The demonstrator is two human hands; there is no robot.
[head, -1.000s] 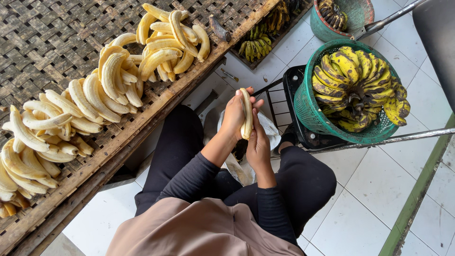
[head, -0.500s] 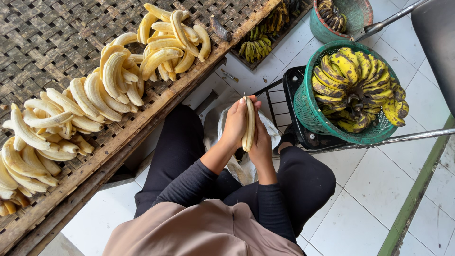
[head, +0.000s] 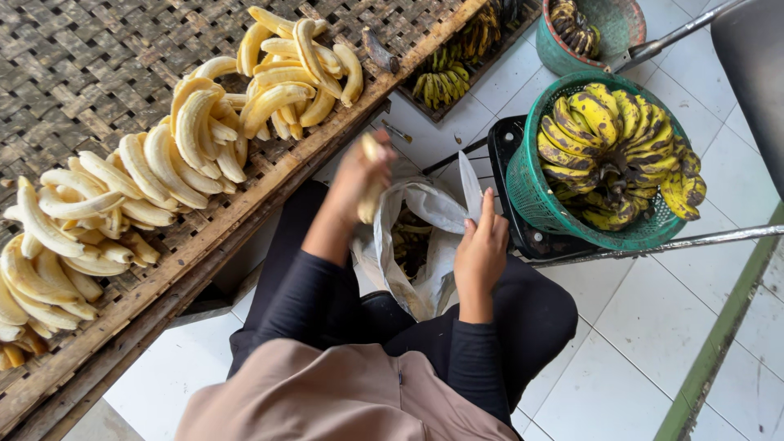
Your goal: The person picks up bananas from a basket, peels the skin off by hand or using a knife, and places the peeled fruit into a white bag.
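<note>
1. So the left hand point(head: 359, 175) is wrapped around a peeled banana point(head: 372, 184), long axis running 12 to 6, slightly blurred.
2. Woven tray point(head: 98, 49) with the peeled pile point(head: 163, 163) lies at 10 o'clock from that hand, which is the nearer one.
3. Right hand point(head: 480, 249) is open, fingers loose, touching the plastic bag point(head: 425, 245).
4. Half a second back both hands were together on the banana; now they're apart.
</note>
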